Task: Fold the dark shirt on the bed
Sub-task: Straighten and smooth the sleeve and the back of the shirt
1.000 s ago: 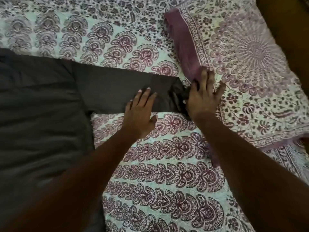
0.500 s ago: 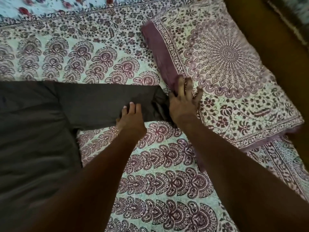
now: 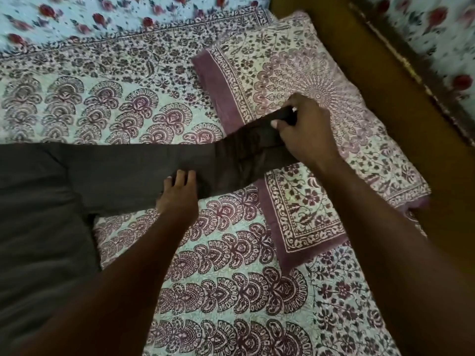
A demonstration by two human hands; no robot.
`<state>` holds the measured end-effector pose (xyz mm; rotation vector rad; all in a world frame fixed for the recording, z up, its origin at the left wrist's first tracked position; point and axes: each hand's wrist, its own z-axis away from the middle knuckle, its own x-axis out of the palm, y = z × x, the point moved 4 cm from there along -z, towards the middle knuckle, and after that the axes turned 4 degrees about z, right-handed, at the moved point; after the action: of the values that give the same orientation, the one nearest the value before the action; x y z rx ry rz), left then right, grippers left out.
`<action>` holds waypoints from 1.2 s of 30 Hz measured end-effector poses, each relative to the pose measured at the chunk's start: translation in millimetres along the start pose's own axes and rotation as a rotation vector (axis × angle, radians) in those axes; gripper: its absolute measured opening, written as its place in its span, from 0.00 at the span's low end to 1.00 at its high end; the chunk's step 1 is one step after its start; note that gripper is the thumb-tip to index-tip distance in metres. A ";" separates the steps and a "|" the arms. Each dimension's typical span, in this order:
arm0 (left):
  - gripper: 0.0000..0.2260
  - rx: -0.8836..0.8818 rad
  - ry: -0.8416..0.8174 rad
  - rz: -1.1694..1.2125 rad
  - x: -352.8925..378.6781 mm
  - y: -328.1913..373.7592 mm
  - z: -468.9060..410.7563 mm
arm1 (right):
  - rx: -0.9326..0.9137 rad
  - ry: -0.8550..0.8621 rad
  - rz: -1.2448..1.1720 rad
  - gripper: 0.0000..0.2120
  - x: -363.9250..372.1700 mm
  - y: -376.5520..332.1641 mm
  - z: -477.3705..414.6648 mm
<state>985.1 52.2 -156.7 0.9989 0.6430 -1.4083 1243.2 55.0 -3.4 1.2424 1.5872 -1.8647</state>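
While the left hand (image 3: 177, 195) presses flat fingers (image 3: 180, 177) midway along the sleeve (image 3: 133, 170), the right hand (image 3: 307, 132) pinches its cuff end, stretched from the dark shirt (image 3: 38, 214) toward the pillow (image 3: 308, 73).

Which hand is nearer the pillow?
Right. The right hand grips the sleeve end over the pillow; the left hand rests on the sleeve, short of the pillow.

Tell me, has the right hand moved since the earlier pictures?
Yes. The right hand went from the purple border of the pillow toward its middle, gripping the cuff.
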 end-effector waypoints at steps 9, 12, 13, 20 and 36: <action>0.42 0.000 0.007 -0.007 4.3 -2.7 -1.2 | 0.108 -0.051 0.227 0.13 -5.3 43.3 -16.3; 0.42 0.005 0.018 0.009 5.9 -3.1 -0.6 | 0.047 0.054 0.488 0.21 0.9 26.8 -1.6; 0.42 0.006 0.016 0.016 6.8 -3.3 0.7 | -0.054 0.100 0.596 0.24 6.4 15.5 5.5; 0.40 0.051 -0.008 0.027 6.1 -9.9 8.6 | -0.506 -0.215 0.731 0.17 66.8 18.3 49.8; 0.25 -0.172 0.581 0.166 19.4 -220.3 134.6 | -0.941 -0.453 0.561 0.24 225.9 -127.8 136.4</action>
<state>746.5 -48.2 -150.3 1.2990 1.0594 -0.8937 975.8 18.5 -117.9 0.6541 1.3733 -0.7783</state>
